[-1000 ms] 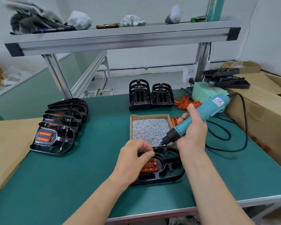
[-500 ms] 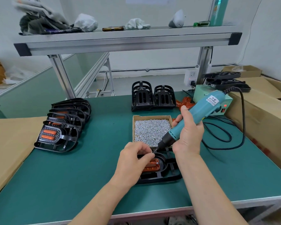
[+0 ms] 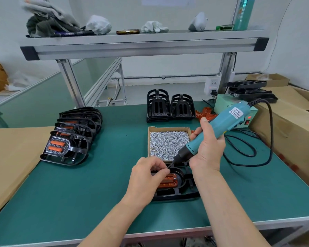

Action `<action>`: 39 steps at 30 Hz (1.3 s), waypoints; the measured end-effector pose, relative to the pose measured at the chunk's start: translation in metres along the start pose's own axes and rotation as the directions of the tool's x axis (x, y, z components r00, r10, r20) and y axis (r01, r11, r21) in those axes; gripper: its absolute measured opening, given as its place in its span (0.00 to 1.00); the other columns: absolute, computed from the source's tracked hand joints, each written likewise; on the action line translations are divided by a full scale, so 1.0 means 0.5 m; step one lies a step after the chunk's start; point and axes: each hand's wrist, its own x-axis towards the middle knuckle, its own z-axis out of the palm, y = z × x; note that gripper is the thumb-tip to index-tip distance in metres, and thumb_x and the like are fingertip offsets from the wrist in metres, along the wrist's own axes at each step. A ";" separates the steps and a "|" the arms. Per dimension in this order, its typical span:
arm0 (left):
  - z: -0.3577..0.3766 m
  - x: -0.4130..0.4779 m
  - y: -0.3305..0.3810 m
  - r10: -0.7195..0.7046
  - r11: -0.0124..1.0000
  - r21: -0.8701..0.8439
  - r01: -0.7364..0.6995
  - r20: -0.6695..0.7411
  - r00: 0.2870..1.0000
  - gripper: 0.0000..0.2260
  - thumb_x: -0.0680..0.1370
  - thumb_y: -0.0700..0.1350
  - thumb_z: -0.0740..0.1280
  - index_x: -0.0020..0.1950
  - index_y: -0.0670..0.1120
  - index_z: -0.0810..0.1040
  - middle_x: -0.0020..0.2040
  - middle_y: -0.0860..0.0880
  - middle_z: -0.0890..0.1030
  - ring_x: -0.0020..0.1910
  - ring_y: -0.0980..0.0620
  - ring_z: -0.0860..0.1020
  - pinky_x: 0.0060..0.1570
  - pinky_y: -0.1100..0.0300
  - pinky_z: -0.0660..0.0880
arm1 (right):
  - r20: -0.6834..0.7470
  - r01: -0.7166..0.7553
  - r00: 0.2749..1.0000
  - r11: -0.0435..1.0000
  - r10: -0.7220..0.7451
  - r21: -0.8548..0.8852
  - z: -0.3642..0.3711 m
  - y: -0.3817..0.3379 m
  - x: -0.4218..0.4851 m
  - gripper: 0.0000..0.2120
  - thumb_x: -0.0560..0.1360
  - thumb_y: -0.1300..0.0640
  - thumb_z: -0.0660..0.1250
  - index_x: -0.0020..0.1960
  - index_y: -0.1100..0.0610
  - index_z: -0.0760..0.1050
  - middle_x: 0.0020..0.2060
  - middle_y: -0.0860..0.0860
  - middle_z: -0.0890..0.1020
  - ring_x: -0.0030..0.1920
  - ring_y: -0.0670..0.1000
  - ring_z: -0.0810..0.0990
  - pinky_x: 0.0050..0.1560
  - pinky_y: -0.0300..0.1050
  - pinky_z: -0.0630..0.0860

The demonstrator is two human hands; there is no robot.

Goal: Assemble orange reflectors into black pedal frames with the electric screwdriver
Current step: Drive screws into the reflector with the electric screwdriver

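A black pedal frame (image 3: pixel 178 194) lies flat on the green mat near the front edge, with an orange reflector (image 3: pixel 169 181) seated in it. My left hand (image 3: pixel 146 175) rests over the frame's left part and pinches a small screw at the tip of the screwdriver bit. My right hand (image 3: pixel 208 150) grips the teal electric screwdriver (image 3: pixel 219 129), tilted down to the left, its bit just above the reflector. A screw head shows on the reflector.
A cardboard box of screws (image 3: pixel 168 142) sits just behind the frame. A row of finished pedals (image 3: pixel 70 139) lies at left. Stacked empty frames (image 3: pixel 169 107) stand at the back, loose reflectors (image 3: pixel 203 113) and a power unit (image 3: pixel 246 114) at right, with the cord (image 3: pixel 248 150) looping beside cardboard boxes (image 3: pixel 292 125).
The view has shifted slightly. My hands stay together over the frame, with the screwdriver tip still meeting my left fingertips.
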 end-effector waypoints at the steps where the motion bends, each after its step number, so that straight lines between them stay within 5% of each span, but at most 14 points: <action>1: 0.001 -0.001 -0.002 0.006 1.000 0.003 -0.006 -0.002 1.000 0.10 0.73 0.44 0.75 0.37 0.56 0.78 0.44 0.53 0.79 0.45 0.61 0.76 0.43 0.76 0.68 | -0.002 0.007 1.000 1.000 -0.007 -0.008 0.000 0.001 -0.001 0.09 0.74 0.56 0.74 0.47 0.53 0.73 0.26 0.48 0.75 0.26 0.47 0.72 0.34 0.41 0.74; 6: 0.019 -0.008 -0.012 0.190 0.968 0.192 -0.159 -0.154 0.970 0.09 0.70 0.40 0.77 0.38 0.50 0.78 0.38 0.59 0.76 0.43 0.55 0.74 0.46 0.71 0.67 | -0.051 0.068 0.996 0.996 -0.071 -0.059 0.013 0.013 -0.012 0.10 0.74 0.57 0.73 0.47 0.54 0.72 0.25 0.47 0.75 0.26 0.48 0.72 0.35 0.43 0.74; 10: 0.029 -0.009 -0.029 0.341 0.918 0.298 -0.260 -0.261 0.903 0.11 0.68 0.37 0.79 0.38 0.45 0.77 0.37 0.54 0.77 0.40 0.51 0.73 0.44 0.65 0.66 | -0.101 0.057 0.993 0.996 -0.064 -0.071 0.020 0.021 -0.017 0.09 0.75 0.57 0.72 0.47 0.54 0.72 0.25 0.47 0.75 0.26 0.48 0.73 0.32 0.39 0.74; 17: 0.027 -0.008 -0.048 0.436 0.872 0.363 -0.329 -0.269 0.859 0.11 0.69 0.36 0.78 0.40 0.45 0.77 0.39 0.53 0.76 0.41 0.49 0.72 0.45 0.58 0.69 | -0.126 0.017 0.992 0.996 -0.027 -0.082 0.019 0.032 -0.018 0.07 0.76 0.59 0.71 0.48 0.55 0.73 0.25 0.47 0.76 0.25 0.47 0.74 0.29 0.35 0.73; 22: 0.006 -0.014 -0.058 0.395 0.882 0.351 -0.315 -0.188 0.899 0.12 0.70 0.48 0.77 0.48 0.47 0.79 0.45 0.55 0.78 0.48 0.50 0.73 0.52 0.56 0.70 | -0.102 0.008 0.995 0.995 -0.018 -0.097 0.019 0.036 -0.018 0.08 0.75 0.58 0.72 0.48 0.55 0.72 0.26 0.47 0.76 0.26 0.47 0.74 0.29 0.36 0.73; 27: -0.025 -0.032 -0.090 0.230 0.917 0.341 -0.209 -0.021 0.973 0.27 0.67 0.69 0.68 0.60 0.54 0.75 0.53 0.61 0.74 0.56 0.57 0.70 0.59 0.59 0.64 | -0.043 0.041 0.998 0.991 -0.046 -0.129 0.026 0.042 -0.027 0.08 0.75 0.59 0.72 0.48 0.55 0.72 0.25 0.48 0.75 0.26 0.49 0.73 0.32 0.40 0.72; 39: -0.024 -0.032 -0.107 0.150 0.896 0.404 -0.185 0.117 0.982 0.40 0.63 0.75 0.64 0.68 0.54 0.70 0.58 0.60 0.71 0.60 0.59 0.67 0.64 0.60 0.61 | 0.172 0.160 0.977 0.964 -0.124 -0.214 0.043 0.074 -0.070 0.07 0.73 0.57 0.73 0.45 0.54 0.74 0.29 0.52 0.76 0.24 0.48 0.74 0.29 0.40 0.73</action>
